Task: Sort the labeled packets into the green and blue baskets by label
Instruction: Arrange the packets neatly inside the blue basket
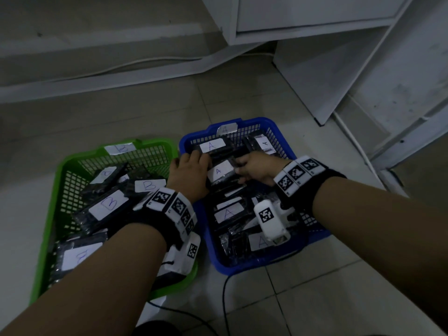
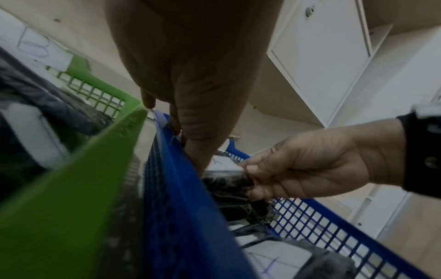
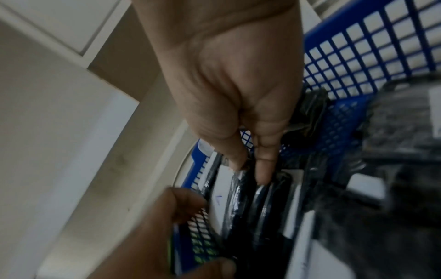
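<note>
At the blue basket [image 1: 263, 121]
Centre frame: left hand [image 1: 191, 175] and right hand [image 1: 254, 169] both clamp one A-labelled packet [image 1: 219, 172] (black, plastic-wrapped).
</note>
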Motion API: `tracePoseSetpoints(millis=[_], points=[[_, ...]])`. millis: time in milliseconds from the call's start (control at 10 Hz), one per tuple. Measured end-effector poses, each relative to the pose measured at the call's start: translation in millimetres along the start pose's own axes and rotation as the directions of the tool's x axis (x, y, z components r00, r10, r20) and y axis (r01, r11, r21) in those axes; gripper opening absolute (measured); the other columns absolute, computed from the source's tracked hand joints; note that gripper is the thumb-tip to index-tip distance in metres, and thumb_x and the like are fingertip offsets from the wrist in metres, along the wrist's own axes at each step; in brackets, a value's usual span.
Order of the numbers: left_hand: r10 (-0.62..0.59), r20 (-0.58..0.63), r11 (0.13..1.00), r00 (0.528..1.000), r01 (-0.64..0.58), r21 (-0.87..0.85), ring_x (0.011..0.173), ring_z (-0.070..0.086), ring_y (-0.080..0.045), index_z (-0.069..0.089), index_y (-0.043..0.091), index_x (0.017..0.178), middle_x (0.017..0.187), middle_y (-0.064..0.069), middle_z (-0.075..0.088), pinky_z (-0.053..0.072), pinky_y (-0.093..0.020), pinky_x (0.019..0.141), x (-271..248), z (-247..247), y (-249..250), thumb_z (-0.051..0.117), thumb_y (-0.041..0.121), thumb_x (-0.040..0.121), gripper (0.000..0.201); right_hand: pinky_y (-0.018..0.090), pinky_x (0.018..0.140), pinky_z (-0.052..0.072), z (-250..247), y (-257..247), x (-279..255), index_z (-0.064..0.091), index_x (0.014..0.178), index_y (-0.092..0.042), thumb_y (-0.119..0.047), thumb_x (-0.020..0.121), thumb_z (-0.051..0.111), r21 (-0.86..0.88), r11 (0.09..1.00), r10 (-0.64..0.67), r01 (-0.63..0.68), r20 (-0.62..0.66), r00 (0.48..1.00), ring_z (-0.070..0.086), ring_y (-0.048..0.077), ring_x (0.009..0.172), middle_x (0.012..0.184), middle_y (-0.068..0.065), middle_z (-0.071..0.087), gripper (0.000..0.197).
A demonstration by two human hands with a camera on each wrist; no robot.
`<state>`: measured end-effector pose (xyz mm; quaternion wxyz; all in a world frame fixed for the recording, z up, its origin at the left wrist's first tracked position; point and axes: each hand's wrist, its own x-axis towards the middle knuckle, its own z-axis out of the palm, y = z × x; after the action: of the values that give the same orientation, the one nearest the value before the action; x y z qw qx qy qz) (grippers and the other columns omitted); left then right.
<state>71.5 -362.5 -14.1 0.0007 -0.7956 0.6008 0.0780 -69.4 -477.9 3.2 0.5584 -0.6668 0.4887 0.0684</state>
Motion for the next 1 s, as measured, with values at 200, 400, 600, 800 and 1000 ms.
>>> tracePoseSetpoints(millis=[200, 400, 600, 800, 1000], points=[[0.037, 0.059, 0.997, 0.998, -0.033, -0.077, 0.123, 0.039, -0.025, 0.043, 0.026, 0.122, 0.129, -0.001, 0.043, 0.026, -0.048, 0.107, 0, -3, -8, 0.068, 0.036, 0.074, 0.055, 0.036, 0.098, 0.045, -5, 18, -2, 0.056, 0.126, 0.002, -0.004, 0.095, 0.041, -0.289, 0.95, 0.09, -0.12, -0.114, 0.989, 0.054, 0.032, 0.118, 0.13, 0.017, 0.056, 0.035], [0.02, 0.098, 0.996, 0.995, -0.012, -0.085, 0.123, 0.04, -0.025, 0.044, 0.026, 0.118, 0.127, 0.0, 0.045, 0.023, -0.051, 0.109, 1, -4, -3, 0.075, 0.045, 0.07, 0.06, 0.027, 0.085, 0.048, 0, 28, -4, 0.053, 0.129, 0.002, -0.007, 0.093, 0.046, -0.306, 0.947, 0.085, -0.097, -0.053, 0.995, 0.054, 0.033, 0.121, 0.13, 0.02, 0.056, 0.037], [0.008, 0.081, 0.994, 0.997, 0.001, -0.109, 0.121, 0.042, -0.028, 0.047, 0.023, 0.112, 0.127, -0.003, 0.047, 0.02, -0.052, 0.111, 2, 1, -4, 0.076, 0.032, 0.071, 0.052, 0.036, 0.095, 0.048, -2, 30, -3, 0.057, 0.127, -0.002, -0.008, 0.09, 0.053, -0.503, 0.863, -0.019, 0.042, 0.051, 0.999, 0.057, 0.034, 0.118, 0.128, 0.02, 0.059, 0.037], [0.016, 0.085, 0.989, 0.996, -0.004, -0.146, 0.119, 0.044, -0.029, 0.048, 0.022, 0.113, 0.126, -0.004, 0.047, 0.021, -0.053, 0.112, 4, 4, -5, 0.077, 0.034, 0.069, 0.055, 0.03, 0.104, 0.036, -17, 35, -1, 0.067, 0.116, -0.018, -0.006, 0.09, 0.051, -0.67, 0.735, -0.294, 0.109, -0.169, 0.941, 0.043, 0.028, 0.127, 0.137, 0.011, 0.049, 0.032], [0.036, 0.086, 0.988, 0.996, -0.023, -0.151, 0.126, 0.039, -0.027, 0.048, 0.029, 0.12, 0.131, -0.002, 0.043, 0.02, -0.055, 0.112, 4, 1, -4, 0.073, 0.041, 0.073, 0.054, 0.042, 0.097, 0.04, -19, 45, 7, 0.061, 0.121, -0.038, -0.027, 0.087, 0.059, -0.887, 0.458, -0.431, 0.063, -0.159, 0.888, 0.028, 0.041, 0.124, 0.135, 0.013, 0.029, 0.036]])
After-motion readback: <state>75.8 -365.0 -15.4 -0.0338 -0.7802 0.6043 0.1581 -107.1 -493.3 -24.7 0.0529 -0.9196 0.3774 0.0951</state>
